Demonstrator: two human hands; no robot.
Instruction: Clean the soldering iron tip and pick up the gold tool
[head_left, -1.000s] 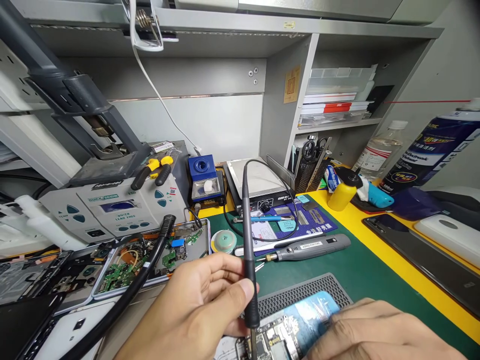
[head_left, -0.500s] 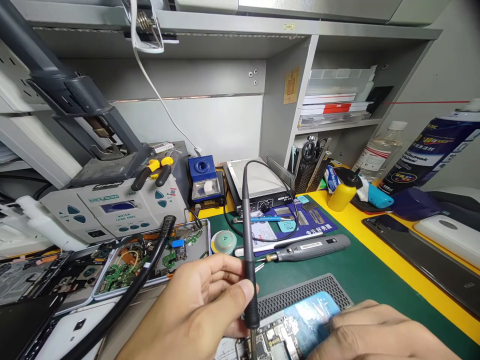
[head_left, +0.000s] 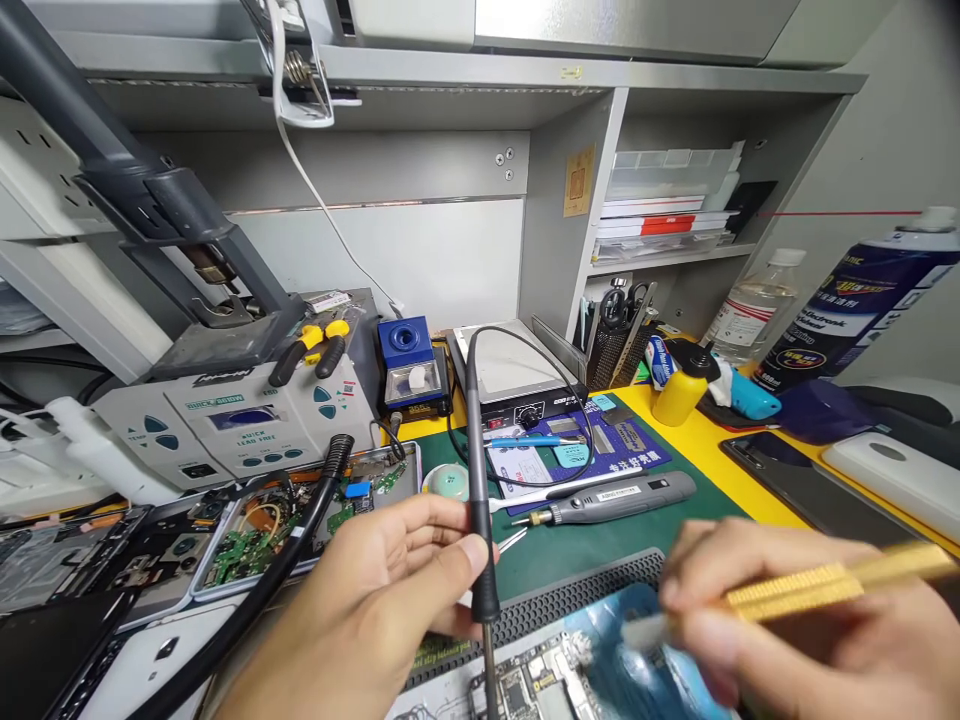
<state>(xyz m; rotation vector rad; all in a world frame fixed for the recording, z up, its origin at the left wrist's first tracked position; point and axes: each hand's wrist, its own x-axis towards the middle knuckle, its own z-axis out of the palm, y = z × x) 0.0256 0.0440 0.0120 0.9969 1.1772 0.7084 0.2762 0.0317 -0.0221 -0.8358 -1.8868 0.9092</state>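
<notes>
My left hand (head_left: 405,600) grips a soldering iron (head_left: 478,440) by its black grip. The iron stands nearly upright, its metal shaft pointing down at a phone circuit board (head_left: 536,680). My right hand (head_left: 780,620), smeared by motion, closes on a slim gold-coloured tool (head_left: 795,592) with a ridged grip. Its pale, blurred tip hovers over or touches a shiny blue piece (head_left: 637,615) beside the board; contact cannot be made out. Beneath the board, a dark honeycomb-patterned mat (head_left: 570,595) shows.
A hot-air station (head_left: 247,420) stands left, its black hose (head_left: 292,560) crossing open device parts. Behind lie a soldering station (head_left: 405,365), a hot plate (head_left: 517,360) and a grey electric pen tool (head_left: 615,500). A yellow bottle (head_left: 679,390) and a spray can (head_left: 855,300) stand right.
My right hand has lifted and turned, bringing the gold-coloured tool into sight. The soldering iron in my left hand has shifted slightly left in view. The camera has tilted up slightly.
</notes>
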